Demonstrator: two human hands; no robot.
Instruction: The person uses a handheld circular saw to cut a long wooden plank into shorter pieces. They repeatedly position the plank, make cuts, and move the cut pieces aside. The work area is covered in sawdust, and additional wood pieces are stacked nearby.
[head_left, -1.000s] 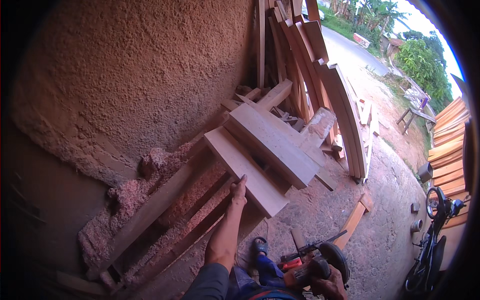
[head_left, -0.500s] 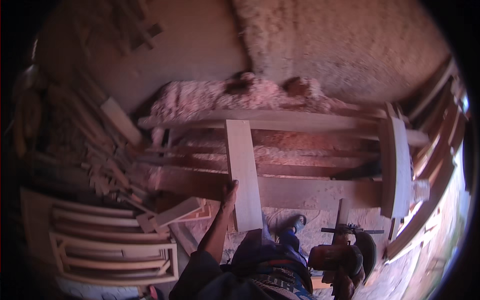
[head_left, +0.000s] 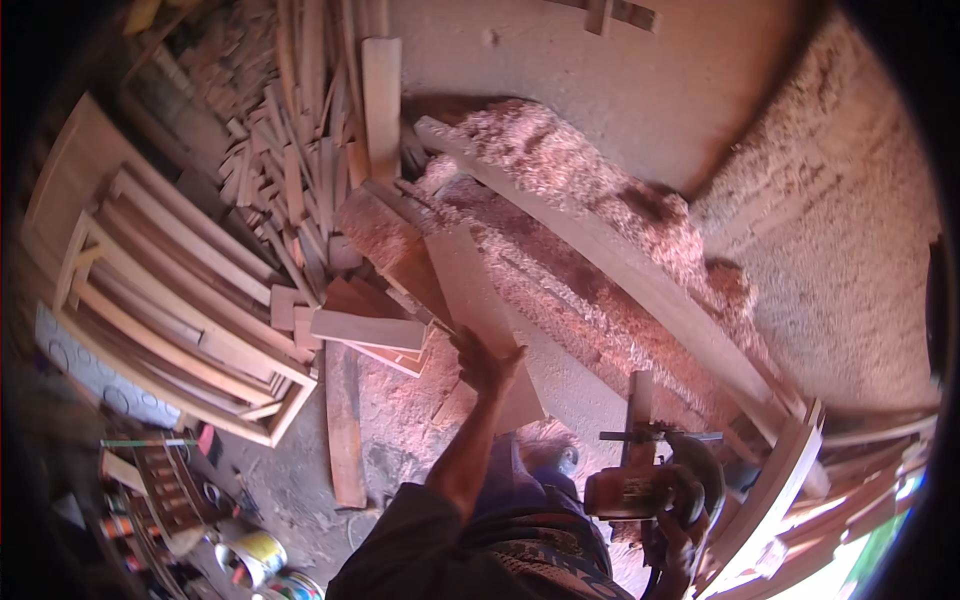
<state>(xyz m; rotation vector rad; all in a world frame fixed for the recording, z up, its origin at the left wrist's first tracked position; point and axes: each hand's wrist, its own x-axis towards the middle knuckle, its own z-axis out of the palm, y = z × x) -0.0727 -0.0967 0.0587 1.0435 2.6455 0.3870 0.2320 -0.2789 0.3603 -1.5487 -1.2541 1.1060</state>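
My left hand (head_left: 486, 362) is on a pale flat wooden board (head_left: 466, 275), its fingers at one edge and its thumb spread toward the other. The board slants over the bench's long timbers, its near end by my legs. At the lower right my right hand (head_left: 677, 543) is wrapped round the handle of a portable circular saw (head_left: 632, 492). A thin cross rod sticks out in front of the saw's motor, and a rounded guard sits at its right side. The blade's teeth cannot be made out.
Pinkish shavings (head_left: 540, 140) heap behind a long beam (head_left: 610, 245). Offcuts (head_left: 290, 170) pile up at upper left, near slatted wooden frames (head_left: 185, 320). Short boards (head_left: 368, 330) lie left of my hand. Paint tins (head_left: 262, 557) stand at lower left; a curved plank (head_left: 770, 495) is at right.
The view has swung left, bringing the offcuts and paint tins into sight. My left hand now lies across the board, which has tilted. The saw stays at my right, with my right hand more visible.
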